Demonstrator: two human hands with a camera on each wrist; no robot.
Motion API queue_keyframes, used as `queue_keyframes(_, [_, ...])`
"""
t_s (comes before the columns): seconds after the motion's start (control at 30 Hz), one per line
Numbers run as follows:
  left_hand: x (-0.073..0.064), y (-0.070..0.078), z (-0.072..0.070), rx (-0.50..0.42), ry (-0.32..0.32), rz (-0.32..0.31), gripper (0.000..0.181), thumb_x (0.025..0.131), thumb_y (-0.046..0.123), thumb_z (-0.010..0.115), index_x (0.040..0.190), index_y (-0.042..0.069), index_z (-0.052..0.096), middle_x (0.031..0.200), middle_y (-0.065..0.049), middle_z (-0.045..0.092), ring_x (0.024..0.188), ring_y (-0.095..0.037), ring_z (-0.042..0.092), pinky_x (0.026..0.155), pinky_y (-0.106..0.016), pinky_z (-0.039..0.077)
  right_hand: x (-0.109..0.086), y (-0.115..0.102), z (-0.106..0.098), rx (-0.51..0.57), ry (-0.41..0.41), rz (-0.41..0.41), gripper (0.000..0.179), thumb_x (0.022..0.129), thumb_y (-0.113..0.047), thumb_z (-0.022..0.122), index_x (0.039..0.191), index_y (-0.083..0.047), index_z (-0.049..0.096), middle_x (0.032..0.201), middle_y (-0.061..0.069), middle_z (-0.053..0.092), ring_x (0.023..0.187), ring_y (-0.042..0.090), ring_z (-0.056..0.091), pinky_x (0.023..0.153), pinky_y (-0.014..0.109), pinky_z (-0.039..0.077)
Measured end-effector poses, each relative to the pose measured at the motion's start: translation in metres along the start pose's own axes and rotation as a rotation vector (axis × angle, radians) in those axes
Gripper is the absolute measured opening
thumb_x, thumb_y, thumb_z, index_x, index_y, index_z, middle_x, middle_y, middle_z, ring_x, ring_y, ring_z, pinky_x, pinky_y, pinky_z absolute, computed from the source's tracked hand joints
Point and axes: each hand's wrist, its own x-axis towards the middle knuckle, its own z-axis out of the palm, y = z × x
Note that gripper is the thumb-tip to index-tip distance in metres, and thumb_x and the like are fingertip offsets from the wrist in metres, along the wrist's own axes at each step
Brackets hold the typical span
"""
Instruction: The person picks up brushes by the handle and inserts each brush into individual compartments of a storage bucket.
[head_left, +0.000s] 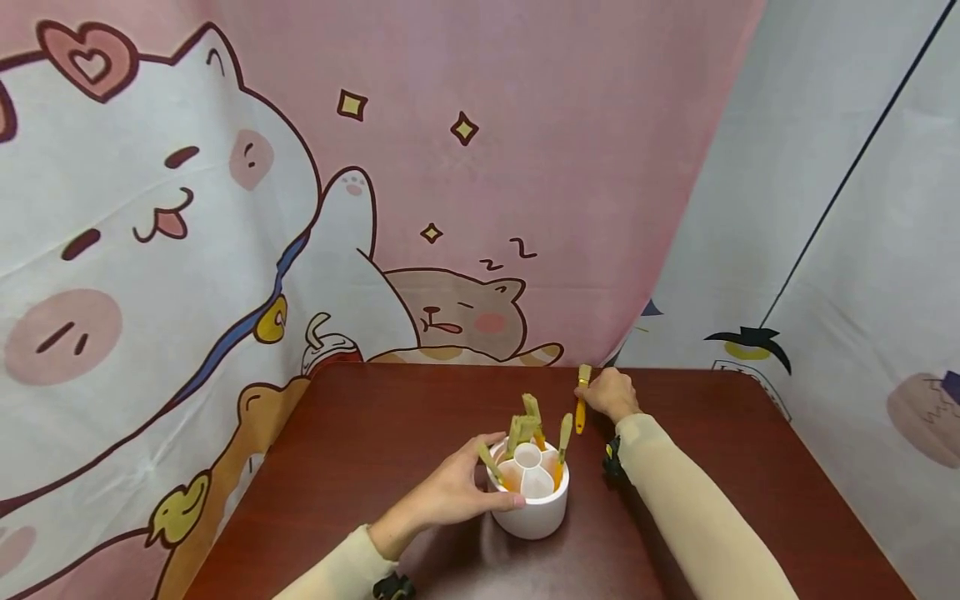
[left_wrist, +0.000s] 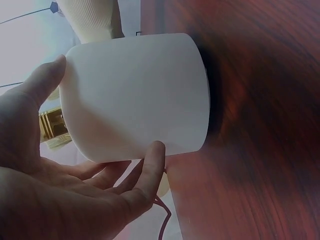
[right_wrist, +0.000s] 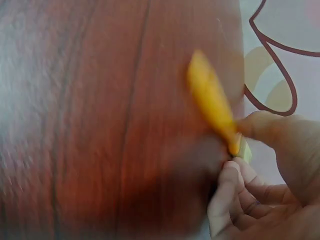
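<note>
A white round holder (head_left: 531, 518) with inner compartments stands on the table, several bristle brushes (head_left: 531, 408) upright in it, bristles up. My left hand (head_left: 453, 487) grips its left side, thumb at the near rim and fingers around the far side. In the left wrist view the holder's smooth wall (left_wrist: 135, 95) fills the space between thumb and fingers. Farther back, my right hand (head_left: 611, 393) pinches a paintbrush (head_left: 581, 404) with a yellow handle, bristles pointing away. The right wrist view shows its blurred handle (right_wrist: 210, 95) sticking out past the thumb and fingers.
The dark red wooden table (head_left: 360, 433) reaches back to a hanging cloth (head_left: 585, 167) printed with cartoon cats. Its far edge runs just behind the right hand. A dark band (head_left: 613, 457) sits on the right wrist.
</note>
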Motion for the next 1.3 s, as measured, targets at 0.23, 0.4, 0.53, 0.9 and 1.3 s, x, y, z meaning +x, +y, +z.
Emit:
queue_keyframes(0.23, [0.001, 0.0, 0.001, -0.002, -0.004, 0.008, 0.103, 0.079, 0.061, 0.09, 0.16, 0.017, 0.045, 0.154, -0.003, 0.058, 0.135, -0.021, 0.058, 0.108, -0.044, 0.05, -0.002, 0.008, -0.012, -0.009, -0.004, -0.027, 0.033, 0.091, -0.034, 0.083, 0.074, -0.007, 0.074, 0.073, 0.006, 0.068, 0.076, 0.028, 0.063, 0.07, 0.043, 0.053])
queue_keyframes(0.4, [0.002, -0.001, 0.003, 0.008, -0.01, 0.008, 0.103, 0.078, 0.062, 0.089, 0.161, 0.019, 0.045, 0.153, -0.003, 0.058, 0.134, -0.02, 0.059, 0.108, -0.045, 0.05, -0.001, 0.014, -0.007, -0.026, 0.03, -0.048, 0.034, 0.097, -0.036, 0.078, 0.087, -0.003, 0.078, 0.086, 0.013, 0.075, 0.082, 0.032, 0.067, 0.078, 0.051, 0.056])
queue_keyframes(0.53, [0.002, -0.002, 0.004, -0.007, -0.015, 0.002, 0.102, 0.079, 0.061, 0.09, 0.16, 0.021, 0.045, 0.149, -0.002, 0.06, 0.128, -0.018, 0.06, 0.104, -0.043, 0.052, -0.005, 0.015, -0.007, 0.001, 0.039, -0.04, 0.026, 0.095, -0.028, 0.079, 0.086, -0.003, 0.076, 0.09, 0.014, 0.075, 0.089, 0.036, 0.067, 0.084, 0.053, 0.056])
queue_keyframes(0.9, [0.0, -0.002, 0.004, -0.04, -0.015, -0.009, 0.1, 0.078, 0.058, 0.091, 0.16, 0.022, 0.046, 0.149, -0.005, 0.06, 0.125, -0.018, 0.061, 0.103, -0.044, 0.052, -0.021, 0.023, -0.017, 0.121, 0.024, -0.065, 0.04, 0.094, -0.024, 0.083, 0.121, 0.004, 0.073, 0.12, 0.025, 0.074, 0.104, 0.041, 0.071, 0.088, 0.049, 0.062])
queue_keyframes(1.3, [0.001, -0.006, 0.003, -0.074, 0.0, -0.003, 0.099, 0.078, 0.056, 0.092, 0.159, 0.021, 0.046, 0.147, -0.004, 0.062, 0.131, -0.021, 0.06, 0.109, -0.05, 0.05, -0.07, 0.011, -0.049, 0.342, 0.043, -0.195, 0.032, 0.101, -0.035, 0.077, 0.116, -0.006, 0.075, 0.105, 0.015, 0.078, 0.085, 0.029, 0.074, 0.073, 0.035, 0.063])
